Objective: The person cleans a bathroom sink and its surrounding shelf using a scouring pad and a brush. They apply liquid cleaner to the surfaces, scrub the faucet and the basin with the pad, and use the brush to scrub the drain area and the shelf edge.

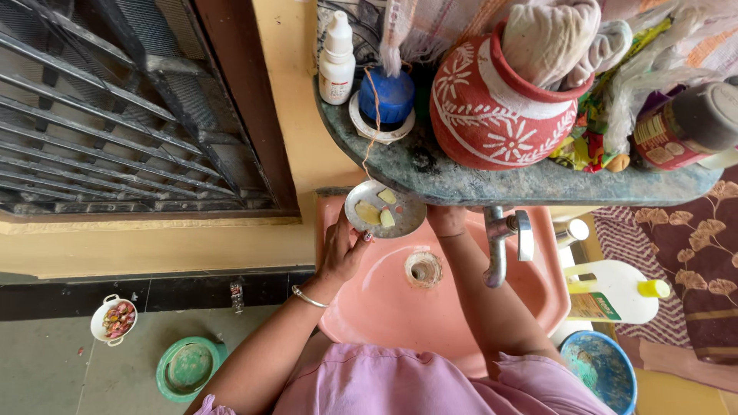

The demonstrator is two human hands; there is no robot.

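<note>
The person wears a pale lilac-pink garment with short sleeves, the fabric gathered in loose folds at both upper arms. A thin silver bangle circles the wrist of the left hand (pixel 340 250) (forearms bare).

Left hand (pixel 344 250) grips soap dish (pixel 384 209); right hand (pixel 447 220) under shelf (pixel 492 184)

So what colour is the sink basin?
The sink basin is salmon pink, seen in the head view.

The right hand (pixel 447 220) is mostly hidden under the shelf (pixel 492 184); its grip cannot be told. The brown jar (pixel 686 129) and blue tub (pixel 604 370) are cut by the picture's edges. The white bowl (pixel 113 320) holds contents too small to tell.
</note>
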